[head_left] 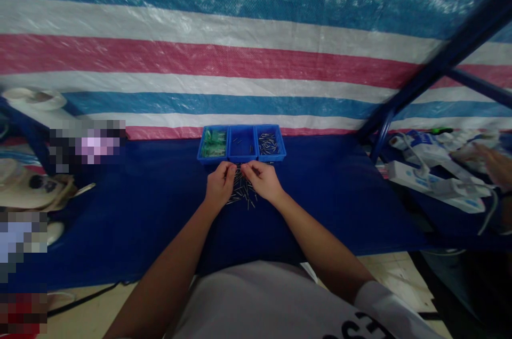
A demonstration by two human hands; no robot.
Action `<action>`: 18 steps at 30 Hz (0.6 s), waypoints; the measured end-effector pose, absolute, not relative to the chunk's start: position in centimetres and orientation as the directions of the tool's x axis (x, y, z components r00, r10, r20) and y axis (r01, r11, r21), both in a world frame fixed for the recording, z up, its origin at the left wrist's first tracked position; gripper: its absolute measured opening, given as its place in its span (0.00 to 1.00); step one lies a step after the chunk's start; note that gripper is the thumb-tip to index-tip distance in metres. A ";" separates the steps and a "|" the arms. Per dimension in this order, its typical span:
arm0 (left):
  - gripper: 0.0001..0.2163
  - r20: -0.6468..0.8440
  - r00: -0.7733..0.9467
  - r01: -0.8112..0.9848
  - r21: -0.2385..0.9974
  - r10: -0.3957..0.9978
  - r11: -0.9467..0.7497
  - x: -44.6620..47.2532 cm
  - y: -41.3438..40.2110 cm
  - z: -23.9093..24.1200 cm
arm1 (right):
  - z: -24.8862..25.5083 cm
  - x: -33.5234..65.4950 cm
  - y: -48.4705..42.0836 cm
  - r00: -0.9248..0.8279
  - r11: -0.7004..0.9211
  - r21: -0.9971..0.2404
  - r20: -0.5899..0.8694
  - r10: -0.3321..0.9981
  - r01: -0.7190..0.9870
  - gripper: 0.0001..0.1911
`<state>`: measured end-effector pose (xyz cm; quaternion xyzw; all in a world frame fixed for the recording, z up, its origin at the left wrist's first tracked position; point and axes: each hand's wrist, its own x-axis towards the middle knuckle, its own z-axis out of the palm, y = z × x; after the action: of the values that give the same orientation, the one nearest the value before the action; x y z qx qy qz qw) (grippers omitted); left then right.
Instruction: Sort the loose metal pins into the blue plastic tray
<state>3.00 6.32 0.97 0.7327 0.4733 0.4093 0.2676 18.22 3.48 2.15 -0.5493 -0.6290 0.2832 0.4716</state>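
My left hand [220, 184] and my right hand [264, 180] are close together just in front of a blue three-compartment tray [242, 159]. The fingers of both are pinched; whatever is between them is too small to make out. Below and between the hands lies a loose pile of thin metal pins [248, 198], partly covered by the fingers. In the tray's left compartment are green pieces [214, 143]. A few thin pieces lie in the middle one, and many small metal pins [269, 144] fill the right one.
The table has a dark blue surface [332, 195]. At the right are a white power strip [436, 187], cables and another person's hand [496, 164]. A blue metal frame [416, 86] slants up there. Behind hangs a striped sheet [224, 56]. Blurred items crowd the left edge.
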 end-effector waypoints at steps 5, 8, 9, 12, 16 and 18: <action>0.13 0.354 0.205 0.485 0.773 0.912 -0.409 2.9 6.4 1.0 | 2.2 18.0 3.4 0.053 0.294 -0.872 0.341 0.939 0.393 0.08; 0.13 0.350 0.200 0.479 0.780 0.915 -0.403 2.9 6.5 0.8 | 2.5 18.1 3.4 0.054 0.310 -0.841 0.370 0.927 0.443 0.07; 0.13 0.347 0.204 0.476 0.782 0.916 -0.402 2.9 6.5 0.8 | 2.6 18.1 3.3 0.056 0.305 -0.836 0.369 0.928 0.457 0.08; 0.12 0.337 0.230 0.464 0.787 0.913 -0.407 3.0 6.5 0.8 | 2.8 18.3 3.3 0.057 0.265 -0.833 0.333 0.941 0.486 0.11; 0.12 0.342 0.266 0.443 0.787 0.901 -0.430 3.1 6.5 0.8 | 2.9 18.4 3.2 0.061 0.231 -0.846 0.295 0.953 0.480 0.18; 0.12 0.344 0.285 0.427 0.790 0.895 -0.440 3.1 6.5 0.8 | 2.9 18.3 3.2 0.064 0.225 -0.852 0.288 0.956 0.472 0.21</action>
<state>3.05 6.51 0.83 0.7472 0.4423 0.4021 0.2906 18.33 3.22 2.90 -0.5647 -0.6320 0.2618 0.4616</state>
